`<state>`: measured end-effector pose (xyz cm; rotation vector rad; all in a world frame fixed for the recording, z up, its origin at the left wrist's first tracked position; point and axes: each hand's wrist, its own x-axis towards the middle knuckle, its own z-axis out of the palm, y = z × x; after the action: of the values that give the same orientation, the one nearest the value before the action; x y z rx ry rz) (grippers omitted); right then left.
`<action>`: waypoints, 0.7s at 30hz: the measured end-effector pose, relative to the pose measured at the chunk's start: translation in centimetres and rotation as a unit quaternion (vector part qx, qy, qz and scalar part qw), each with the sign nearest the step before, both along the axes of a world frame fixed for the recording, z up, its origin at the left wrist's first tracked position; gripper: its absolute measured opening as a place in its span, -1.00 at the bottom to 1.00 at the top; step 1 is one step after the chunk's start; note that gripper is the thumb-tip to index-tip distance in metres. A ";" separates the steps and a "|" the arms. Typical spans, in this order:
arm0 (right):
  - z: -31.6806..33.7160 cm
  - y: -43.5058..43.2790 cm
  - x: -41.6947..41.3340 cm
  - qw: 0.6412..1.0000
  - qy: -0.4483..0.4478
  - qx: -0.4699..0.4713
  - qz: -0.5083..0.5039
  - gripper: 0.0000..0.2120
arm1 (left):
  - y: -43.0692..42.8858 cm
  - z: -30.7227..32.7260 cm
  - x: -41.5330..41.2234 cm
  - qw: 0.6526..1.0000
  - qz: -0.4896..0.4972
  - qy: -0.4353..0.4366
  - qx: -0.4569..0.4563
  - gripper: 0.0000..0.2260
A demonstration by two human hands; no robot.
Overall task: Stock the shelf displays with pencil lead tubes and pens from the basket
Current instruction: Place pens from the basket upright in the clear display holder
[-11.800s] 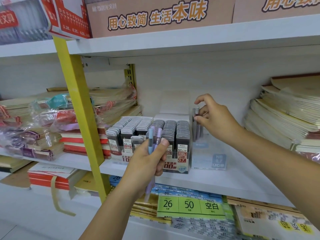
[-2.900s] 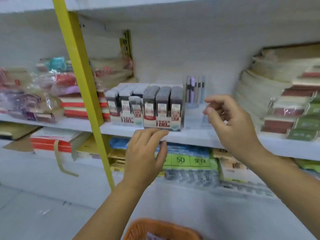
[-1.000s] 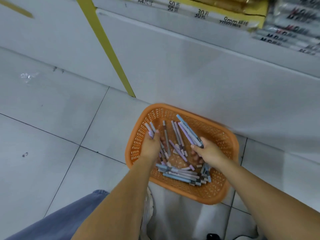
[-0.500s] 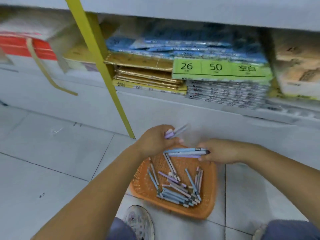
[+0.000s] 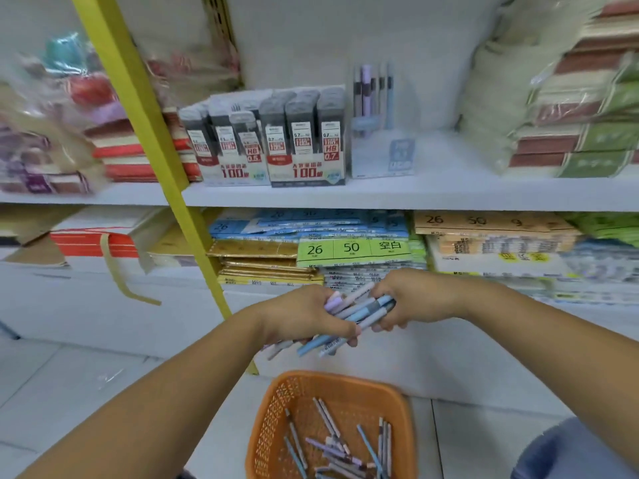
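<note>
My left hand (image 5: 304, 318) and my right hand (image 5: 409, 300) meet in front of the lower shelf and together grip a bundle of blue and lilac pens (image 5: 352, 314). Below them the orange basket (image 5: 276, 409) sits on the floor with several more pens (image 5: 340, 447) loose inside. On the middle shelf stand two display boxes of pencil lead tubes (image 5: 273, 140). To their right a clear pen display (image 5: 380, 153) holds a few upright pens (image 5: 371, 88) at its back.
A yellow upright (image 5: 148, 140) slants past the left of the lead boxes. Wrapped notebook stacks (image 5: 570, 108) fill the shelf's right side, and more bundles (image 5: 52, 126) the left. Paper packs with a green label (image 5: 352, 250) lie on the shelf below.
Both hands have risen from the basket with pens and come together into one bundle. The view has tilted up from the floor to the shelf.
</note>
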<state>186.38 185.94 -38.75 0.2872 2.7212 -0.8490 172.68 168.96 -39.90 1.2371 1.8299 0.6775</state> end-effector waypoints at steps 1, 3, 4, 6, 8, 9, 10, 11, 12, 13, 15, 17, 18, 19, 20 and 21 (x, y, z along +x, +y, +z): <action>0.3 0.2 0.2 0.999 0.018 0.027 -0.006 -0.90 | 0.2 0.4 0.3 1.000 0.002 0.014 0.009 -0.79; 0.9 0.8 0.5 0.986 0.061 0.156 -0.001 -0.78 | 0.5 0.6 0.4 0.999 0.016 0.040 0.024 -0.79; 1.1 1.2 0.7 0.971 0.080 0.227 0.000 -0.70 | 0.5 0.6 0.4 0.998 0.022 0.044 0.031 -0.82; 1.6 1.8 1.2 0.954 0.119 0.274 -0.023 -0.63 | 0.3 0.2 0.2 0.997 0.043 0.026 0.054 -0.83; 2.2 2.4 1.7 0.965 0.159 0.191 -0.079 -0.64 | 0.2 0.3 0.2 0.996 0.052 -0.011 0.071 -0.85; 2.4 2.6 1.8 0.971 0.181 0.112 -0.110 -0.64 | 0.2 0.4 0.1 0.995 0.053 -0.029 0.077 -0.86; 2.6 2.7 2.0 0.970 0.202 0.042 -0.133 -0.62 | 0.3 0.6 0.0 0.994 0.053 -0.041 0.083 -0.87; 2.8 2.8 2.1 0.964 0.222 -0.008 -0.146 -0.60 | 0.3 0.8 0.0 0.994 0.053 -0.045 0.089 -0.87; 2.9 2.9 2.2 0.957 0.240 -0.044 -0.156 -0.58 | 0.4 0.8 -0.1 0.993 0.054 -0.045 0.095 -0.87; 3.1 2.8 2.3 0.950 0.256 -0.073 -0.164 -0.57 | 0.3 0.9 -0.3 0.993 0.060 -0.043 0.097 -0.85; 3.1 2.8 2.2 0.927 0.292 -0.131 -0.194 -0.57 | 0.1 1.0 -0.5 0.991 0.076 -0.039 0.100 -0.79; 2.9 2.5 1.8 0.881 0.340 -0.235 -0.231 -0.60 | -0.1 1.1 -0.8 0.989 0.089 -0.036 0.115 -0.79; 2.9 2.2 1.6 0.850 0.361 -0.295 -0.244 -0.61 | -0.1 1.3 -0.9 0.986 0.098 -0.040 0.126 -0.79; 2.8 2.0 1.3 0.822 0.377 -0.343 -0.254 -0.61 | -0.2 1.4 -1.0 0.984 0.107 -0.045 0.138 -0.80; 2.8 1.7 1.0 0.799 0.390 -0.376 -0.260 -0.60 | -0.2 1.6 -1.0 0.981 0.113 -0.050 0.149 -0.81; 2.8 1.5 0.8 0.780 0.402 -0.403 -0.261 -0.59 | -0.2 1.8 -0.9 0.979 0.117 -0.055 0.158 -0.82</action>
<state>187.16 187.46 -35.92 0.5921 2.5501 -2.7064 171.80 168.77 -38.14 1.1618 1.8408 1.1819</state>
